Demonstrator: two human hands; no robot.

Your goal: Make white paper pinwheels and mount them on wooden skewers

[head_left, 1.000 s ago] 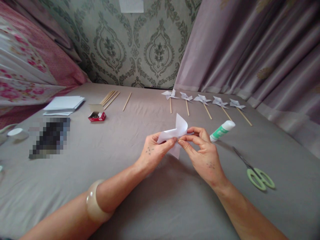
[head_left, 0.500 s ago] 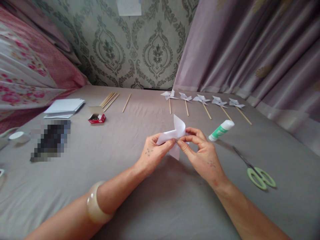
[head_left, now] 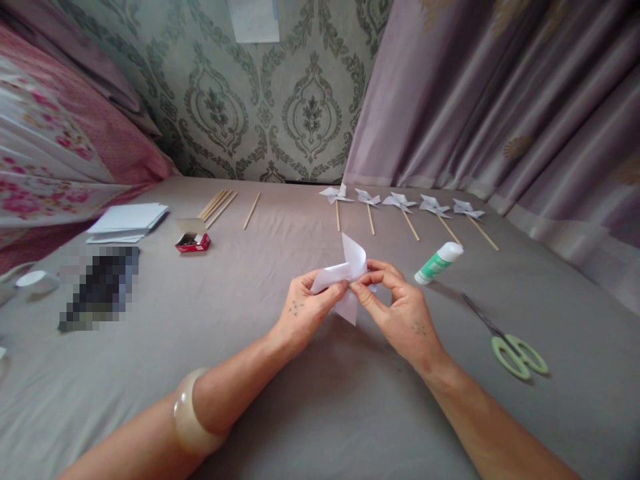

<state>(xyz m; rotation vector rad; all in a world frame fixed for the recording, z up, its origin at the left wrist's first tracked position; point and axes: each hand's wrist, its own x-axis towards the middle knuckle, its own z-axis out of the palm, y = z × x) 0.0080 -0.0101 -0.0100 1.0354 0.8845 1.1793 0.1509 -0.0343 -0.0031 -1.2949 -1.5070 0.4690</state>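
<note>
A white paper pinwheel (head_left: 354,257) with curled blades is held between both hands, raised a little above the cloth-covered surface. My left hand (head_left: 307,303) is closed on its left side, the thumb pressing near the centre. With thumb and fingers bent, my right hand (head_left: 400,307) grips the pinwheel's right side close to that centre. The fingertips hide the middle, so I cannot make out any small piece there. Beyond my right hand stands a tilted glue stick (head_left: 439,263) with a green label. Green-handled scissors (head_left: 510,347) lie to its right.
Several finished pinwheels on sticks (head_left: 400,203) lie in a row at the back right. Loose wooden sticks (head_left: 219,208), an open red box (head_left: 193,244) of small metal pieces and a stack of white paper (head_left: 127,221) are at the left, by a pixelated dark object (head_left: 103,287).
Both hands keep hold of the pinwheel in nearly the same place. My right fingers have shifted slightly at its centre. The whole view has moved a little.
</note>
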